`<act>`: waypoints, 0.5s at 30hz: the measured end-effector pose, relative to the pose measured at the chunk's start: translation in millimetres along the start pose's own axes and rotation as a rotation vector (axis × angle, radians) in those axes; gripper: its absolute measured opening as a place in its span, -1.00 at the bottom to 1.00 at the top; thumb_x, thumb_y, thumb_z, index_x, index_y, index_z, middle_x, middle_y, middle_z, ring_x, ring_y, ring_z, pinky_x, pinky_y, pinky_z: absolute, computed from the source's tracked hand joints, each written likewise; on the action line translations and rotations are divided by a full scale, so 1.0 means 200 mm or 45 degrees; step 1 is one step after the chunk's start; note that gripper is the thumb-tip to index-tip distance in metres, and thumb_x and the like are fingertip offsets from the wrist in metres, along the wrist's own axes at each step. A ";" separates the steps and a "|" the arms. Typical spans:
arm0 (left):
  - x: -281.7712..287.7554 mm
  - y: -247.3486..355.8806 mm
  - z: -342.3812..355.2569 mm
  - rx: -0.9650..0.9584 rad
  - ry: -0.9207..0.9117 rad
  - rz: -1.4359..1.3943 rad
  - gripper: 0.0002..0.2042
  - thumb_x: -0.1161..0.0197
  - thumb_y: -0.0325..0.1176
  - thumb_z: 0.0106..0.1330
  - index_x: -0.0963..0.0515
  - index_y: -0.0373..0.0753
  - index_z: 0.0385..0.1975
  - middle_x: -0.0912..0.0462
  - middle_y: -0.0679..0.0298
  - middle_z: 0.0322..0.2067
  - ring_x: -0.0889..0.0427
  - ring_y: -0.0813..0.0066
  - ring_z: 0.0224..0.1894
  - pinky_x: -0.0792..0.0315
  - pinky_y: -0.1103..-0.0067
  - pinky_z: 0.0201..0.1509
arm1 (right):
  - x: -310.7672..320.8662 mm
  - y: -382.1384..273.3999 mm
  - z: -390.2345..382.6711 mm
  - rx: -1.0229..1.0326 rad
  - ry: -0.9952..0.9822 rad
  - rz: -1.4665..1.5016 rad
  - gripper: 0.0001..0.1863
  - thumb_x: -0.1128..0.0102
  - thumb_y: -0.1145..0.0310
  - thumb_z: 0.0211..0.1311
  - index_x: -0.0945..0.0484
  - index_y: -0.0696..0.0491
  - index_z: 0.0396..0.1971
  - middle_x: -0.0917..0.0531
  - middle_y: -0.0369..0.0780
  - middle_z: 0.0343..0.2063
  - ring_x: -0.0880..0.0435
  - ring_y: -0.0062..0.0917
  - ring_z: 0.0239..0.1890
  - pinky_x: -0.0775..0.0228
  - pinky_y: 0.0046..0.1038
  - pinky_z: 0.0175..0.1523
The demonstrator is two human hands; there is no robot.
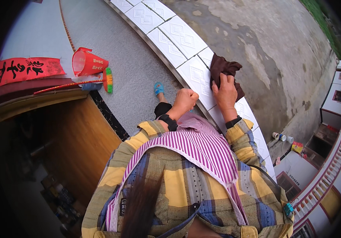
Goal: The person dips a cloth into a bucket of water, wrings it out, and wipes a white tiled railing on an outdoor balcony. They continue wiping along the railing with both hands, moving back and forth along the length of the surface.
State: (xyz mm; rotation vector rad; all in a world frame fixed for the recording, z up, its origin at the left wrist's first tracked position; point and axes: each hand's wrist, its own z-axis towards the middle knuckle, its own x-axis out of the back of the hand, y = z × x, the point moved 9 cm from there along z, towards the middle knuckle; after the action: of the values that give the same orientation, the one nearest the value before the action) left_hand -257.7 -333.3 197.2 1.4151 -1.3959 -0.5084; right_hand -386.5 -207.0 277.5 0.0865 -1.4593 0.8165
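A dark brown cloth [222, 63] lies bunched on the white tiled ledge [184, 37], part of it hanging over the ledge's outer edge. My right hand [225, 95] grips the cloth's near side, pressing it against the tiles with bent fingers. To the left, my left hand [184, 100] is curled into a fist in front of the striped apron [194, 135], off the ledge's inner edge. Nothing shows in that fist. Both wrists carry dark bands.
Past the ledge, wet-stained concrete [265, 47] lies lower down. On the left, a red bucket-shaped container [87, 62] and a broom with green and orange bristles [107, 80] stand by a doorway with a wooden door [79, 135]. My blue-slippered foot [159, 88] is on the grey floor.
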 end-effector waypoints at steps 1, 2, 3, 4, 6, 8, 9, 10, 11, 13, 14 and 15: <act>-0.02 -0.06 -0.01 0.174 -0.056 -0.258 -0.79 -0.10 -0.41 0.28 -0.60 -0.36 -0.54 -0.59 0.15 -0.66 -0.64 0.45 -0.63 -0.53 0.49 -0.55 | 0.00 0.00 0.00 -0.003 0.003 0.002 -0.56 -0.36 0.23 0.14 -0.53 0.00 0.02 -0.51 -0.12 -0.15 -0.65 -0.11 -0.22 -0.53 -0.14 -0.22; -0.04 -0.12 -0.03 0.347 -0.111 -0.515 -0.77 -0.09 -0.40 0.33 -0.61 -0.37 -0.51 -0.60 0.20 -0.66 -0.63 0.51 -0.63 -0.53 0.55 -0.56 | 0.00 0.00 0.00 -0.005 0.006 0.004 -0.56 -0.36 0.23 0.14 -0.53 -0.01 0.02 -0.51 -0.13 -0.15 -0.65 -0.11 -0.22 -0.53 -0.14 -0.22; -0.04 -0.11 -0.02 0.329 -0.150 -0.582 -0.75 -0.09 -0.38 0.36 -0.61 -0.38 -0.48 -0.61 0.21 -0.65 -0.63 0.52 -0.62 -0.53 0.58 -0.56 | 0.01 0.00 0.00 0.000 0.018 0.013 -0.57 -0.36 0.23 0.14 -0.53 -0.01 0.02 -0.51 -0.13 -0.16 -0.65 -0.12 -0.22 -0.53 -0.14 -0.22; -0.04 -0.11 -0.02 0.313 -0.190 -0.650 -0.74 -0.09 -0.35 0.38 -0.61 -0.40 -0.46 -0.62 0.22 -0.63 -0.64 0.53 -0.62 -0.54 0.62 -0.56 | 0.01 0.00 0.00 -0.004 0.020 0.010 -0.57 -0.36 0.23 0.14 -0.53 -0.01 0.02 -0.51 -0.13 -0.16 -0.65 -0.12 -0.22 -0.53 -0.14 -0.22; -0.05 -0.10 -0.03 0.306 -0.250 -0.685 -0.73 -0.10 -0.34 0.42 -0.60 -0.41 -0.43 -0.64 0.22 -0.61 -0.64 0.52 -0.61 -0.54 0.64 -0.56 | 0.01 -0.01 0.00 0.013 0.032 0.016 -0.57 -0.36 0.23 0.14 -0.53 -0.01 0.01 -0.52 -0.13 -0.16 -0.65 -0.12 -0.23 -0.53 -0.14 -0.22; -0.05 -0.10 -0.02 0.316 -0.269 -0.604 -0.74 -0.11 -0.36 0.44 -0.60 -0.39 -0.43 -0.64 0.20 -0.59 -0.63 0.50 -0.60 -0.55 0.62 -0.55 | 0.00 0.00 0.00 -0.007 0.004 -0.003 -0.57 -0.36 0.24 0.13 -0.53 -0.01 0.01 -0.52 -0.13 -0.16 -0.65 -0.11 -0.22 -0.53 -0.14 -0.22; -0.03 -0.08 -0.01 0.274 -0.259 -0.511 -0.74 -0.11 -0.35 0.42 -0.60 -0.39 -0.46 -0.64 0.22 -0.60 -0.63 0.51 -0.61 -0.54 0.61 -0.56 | 0.00 0.00 0.00 -0.006 0.007 -0.009 -0.57 -0.36 0.24 0.13 -0.53 -0.01 0.01 -0.52 -0.13 -0.16 -0.65 -0.11 -0.22 -0.53 -0.15 -0.21; -0.03 -0.07 -0.01 0.241 -0.237 -0.406 -0.73 -0.11 -0.35 0.40 -0.60 -0.38 -0.49 -0.64 0.24 -0.62 -0.63 0.53 -0.61 -0.53 0.61 -0.56 | -0.01 0.00 0.00 -0.007 -0.005 -0.012 -0.57 -0.36 0.24 0.13 -0.53 -0.01 0.01 -0.52 -0.13 -0.16 -0.65 -0.11 -0.22 -0.53 -0.15 -0.21; -0.02 -0.04 -0.01 0.183 -0.224 -0.307 -0.73 -0.11 -0.35 0.38 -0.61 -0.37 -0.51 -0.63 0.25 -0.63 -0.63 0.54 -0.62 -0.51 0.61 -0.57 | 0.00 0.00 0.00 -0.002 -0.002 -0.012 -0.57 -0.36 0.24 0.13 -0.53 -0.01 0.01 -0.51 -0.13 -0.15 -0.65 -0.11 -0.22 -0.53 -0.15 -0.21; 0.01 0.05 0.00 -0.060 -0.131 0.072 -0.73 -0.10 -0.36 0.37 -0.60 -0.36 -0.53 -0.62 0.26 -0.65 -0.63 0.54 -0.63 -0.51 0.60 -0.57 | 0.00 0.00 0.01 0.004 0.007 -0.015 -0.57 -0.36 0.25 0.13 -0.54 -0.01 0.01 -0.51 -0.12 -0.15 -0.65 -0.11 -0.21 -0.53 -0.15 -0.21; 0.03 0.11 -0.01 -0.196 -0.069 0.297 -0.73 -0.09 -0.37 0.36 -0.60 -0.36 -0.54 -0.62 0.27 -0.66 -0.63 0.53 -0.63 -0.50 0.60 -0.58 | 0.00 0.00 0.01 0.007 0.013 -0.017 -0.57 -0.36 0.25 0.13 -0.54 -0.01 0.01 -0.51 -0.12 -0.15 -0.65 -0.11 -0.21 -0.53 -0.15 -0.21; 0.02 0.09 -0.01 -0.116 -0.075 0.151 -0.73 -0.09 -0.37 0.36 -0.59 -0.36 -0.55 -0.61 0.26 -0.67 -0.63 0.52 -0.64 -0.50 0.60 -0.58 | 0.00 0.00 0.01 0.009 0.006 -0.016 -0.57 -0.36 0.25 0.13 -0.54 -0.01 0.01 -0.51 -0.12 -0.15 -0.65 -0.11 -0.21 -0.53 -0.15 -0.21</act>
State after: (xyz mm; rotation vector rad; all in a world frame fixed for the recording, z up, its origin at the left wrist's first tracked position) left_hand -262.9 -332.8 215.0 1.2450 -1.4757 -0.5331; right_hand -387.1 -207.9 278.0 0.0989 -1.4499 0.8117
